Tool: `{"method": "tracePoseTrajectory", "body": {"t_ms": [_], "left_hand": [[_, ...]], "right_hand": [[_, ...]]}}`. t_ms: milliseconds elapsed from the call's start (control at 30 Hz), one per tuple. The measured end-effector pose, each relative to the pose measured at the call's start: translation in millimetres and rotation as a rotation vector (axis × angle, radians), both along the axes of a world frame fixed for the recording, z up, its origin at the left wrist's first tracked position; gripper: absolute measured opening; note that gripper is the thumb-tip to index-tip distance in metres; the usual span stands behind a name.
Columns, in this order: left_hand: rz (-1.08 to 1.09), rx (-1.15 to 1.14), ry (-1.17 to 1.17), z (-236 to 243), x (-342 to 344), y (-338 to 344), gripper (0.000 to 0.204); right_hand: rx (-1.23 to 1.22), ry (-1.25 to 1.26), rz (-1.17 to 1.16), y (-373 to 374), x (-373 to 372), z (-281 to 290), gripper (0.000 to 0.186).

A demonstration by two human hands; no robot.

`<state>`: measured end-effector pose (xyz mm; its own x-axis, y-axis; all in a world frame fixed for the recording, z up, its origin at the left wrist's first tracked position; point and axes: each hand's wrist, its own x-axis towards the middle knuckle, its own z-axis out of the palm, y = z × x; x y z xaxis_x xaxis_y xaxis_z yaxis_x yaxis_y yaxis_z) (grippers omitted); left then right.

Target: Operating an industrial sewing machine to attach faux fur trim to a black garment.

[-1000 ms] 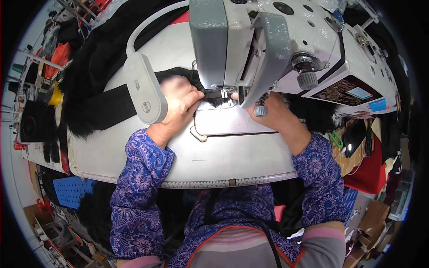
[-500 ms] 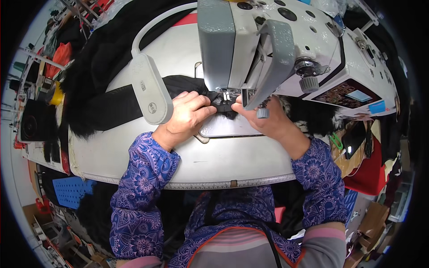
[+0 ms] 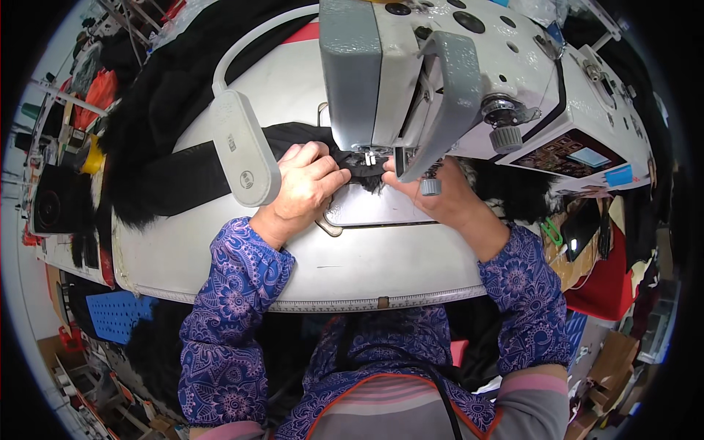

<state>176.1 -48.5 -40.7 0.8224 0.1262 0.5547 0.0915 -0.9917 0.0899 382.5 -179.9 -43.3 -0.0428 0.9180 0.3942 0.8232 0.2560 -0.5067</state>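
Observation:
A black fabric piece with a furry edge lies beneath the presser foot of a white and grey sewing machine. My left hand is closed on the fabric just left of the foot, thumb and bent fingers pressing it. To the right of the foot, my right hand grips the fabric's other side with its fingertips. The machine's grey lever guard and a tension knob cover part of that hand.
A white lamp head on a bent arm hangs beside my left hand. More black furry fabric spreads across the far left. A ruler tape edges the table near me. At right lie a phone and green clip.
My left hand has shifted slightly left and away from the presser foot, and the fabric between my hands shows a little more. My right hand stays nearly in place.

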Motion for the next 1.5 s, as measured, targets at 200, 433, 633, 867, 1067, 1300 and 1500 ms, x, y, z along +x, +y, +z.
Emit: {"method": "tracePoseTrajectory", "body": {"t_ms": [200, 433, 633, 867, 1067, 1300, 1500], "left_hand": [[-0.078, 0.039, -0.005, -3.2, 0.0, 0.9, 0.030], [-0.118, 0.006, 0.008, -6.7, -1.2, -0.1, 0.032], [-0.045, 0.008, 0.014, -6.1, 2.7, -0.5, 0.034], [-0.022, -0.038, 0.046, -8.0, 2.8, 0.0, 0.037], [0.001, -0.019, 0.092, -6.3, 0.9, -0.9, 0.038], [-0.003, -0.007, 0.046, -5.5, 5.1, -3.0, 0.036], [-0.025, -0.007, 0.038, -6.0, 2.7, 0.1, 0.039]], "right_hand": [[-0.120, 0.054, -0.049, 4.2, -3.3, 4.7, 0.020], [0.053, -0.228, 0.062, 2.3, 4.8, -6.4, 0.019], [0.007, -0.112, -0.033, 5.2, 3.5, -3.7, 0.019], [0.015, -0.147, -0.019, 5.3, 6.1, -3.7, 0.017], [0.109, -0.383, -0.018, 0.5, 6.3, 2.9, 0.016], [-0.045, -0.230, -0.105, 5.8, 9.0, -15.8, 0.016], [-0.014, -0.188, -0.074, 8.5, 10.0, -15.2, 0.011]]}}
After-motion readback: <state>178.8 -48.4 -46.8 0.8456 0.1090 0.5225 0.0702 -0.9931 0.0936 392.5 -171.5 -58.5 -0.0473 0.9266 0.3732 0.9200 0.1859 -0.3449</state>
